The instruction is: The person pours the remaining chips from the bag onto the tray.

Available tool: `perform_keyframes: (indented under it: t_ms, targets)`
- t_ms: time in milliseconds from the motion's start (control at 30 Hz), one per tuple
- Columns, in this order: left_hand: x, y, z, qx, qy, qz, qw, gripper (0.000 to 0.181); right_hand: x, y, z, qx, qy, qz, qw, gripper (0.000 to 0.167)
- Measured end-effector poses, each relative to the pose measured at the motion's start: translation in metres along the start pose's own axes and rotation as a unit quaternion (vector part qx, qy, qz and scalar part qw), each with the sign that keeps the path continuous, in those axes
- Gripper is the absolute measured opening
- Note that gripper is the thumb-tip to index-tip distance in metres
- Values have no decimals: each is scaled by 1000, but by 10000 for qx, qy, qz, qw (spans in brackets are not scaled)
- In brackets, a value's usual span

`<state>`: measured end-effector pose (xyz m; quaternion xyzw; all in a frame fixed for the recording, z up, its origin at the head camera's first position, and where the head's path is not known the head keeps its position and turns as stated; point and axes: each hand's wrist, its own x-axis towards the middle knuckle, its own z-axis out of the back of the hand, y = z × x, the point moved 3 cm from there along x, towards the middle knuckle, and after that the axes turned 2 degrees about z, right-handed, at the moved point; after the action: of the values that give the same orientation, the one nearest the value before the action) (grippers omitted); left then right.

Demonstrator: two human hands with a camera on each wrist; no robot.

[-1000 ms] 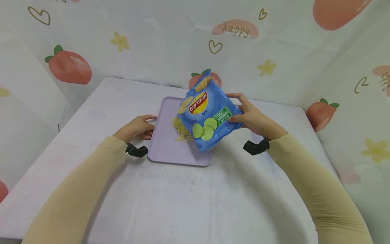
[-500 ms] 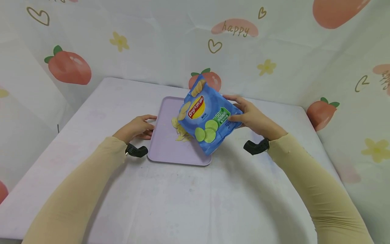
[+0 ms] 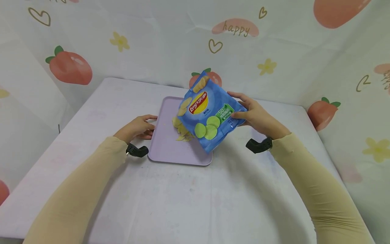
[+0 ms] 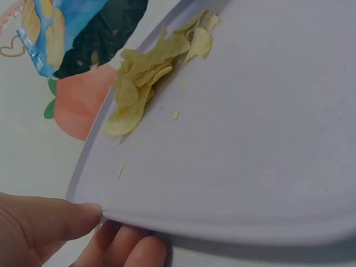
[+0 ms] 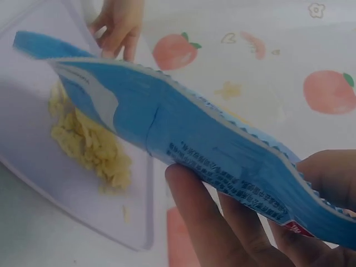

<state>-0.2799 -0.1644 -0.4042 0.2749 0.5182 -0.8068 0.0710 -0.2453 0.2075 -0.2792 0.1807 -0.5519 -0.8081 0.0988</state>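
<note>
A blue chip bag (image 3: 210, 112) tilts above the lilac tray (image 3: 179, 157) in the head view. My right hand (image 3: 254, 113) grips the bag's right end, thumb on the printed front and fingers behind, as the right wrist view confirms. The bag's mouth faces left and down; the left wrist view shows its dark opening. Potato chips (image 4: 139, 78) lie heaped on the tray, partly hidden by the bag in the head view. At the tray's left edge, my left hand (image 3: 138, 128) pinches the rim, its thumb (image 4: 61, 221) on the edge and the other fingers curled against the outside.
The tray rests on a white-covered table (image 3: 170, 203). Behind it hangs a white cloth (image 3: 170, 44) printed with fruit, flowers and hearts. Small chip crumbs (image 4: 176, 115) are scattered on the tray. A black wrist device (image 3: 259, 145) sits at the right cuff.
The chip bag dips and turns slightly, then comes back up, as though rocked. My right hand ends a little farther right. The left hand and tray stay in place.
</note>
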Motion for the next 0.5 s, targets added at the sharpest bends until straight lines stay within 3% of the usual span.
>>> perform_keyframes:
  t_ms: [233, 500]
  targets:
    - [3, 1, 0, -30, -24, -39, 10000, 58, -3, -7, 6, 787, -238, -70, 9966, 69]
    - [1, 1, 0, -36, -2, -64, 10000, 59, -10, -16, 13, 1336, -477, -69, 9899, 68]
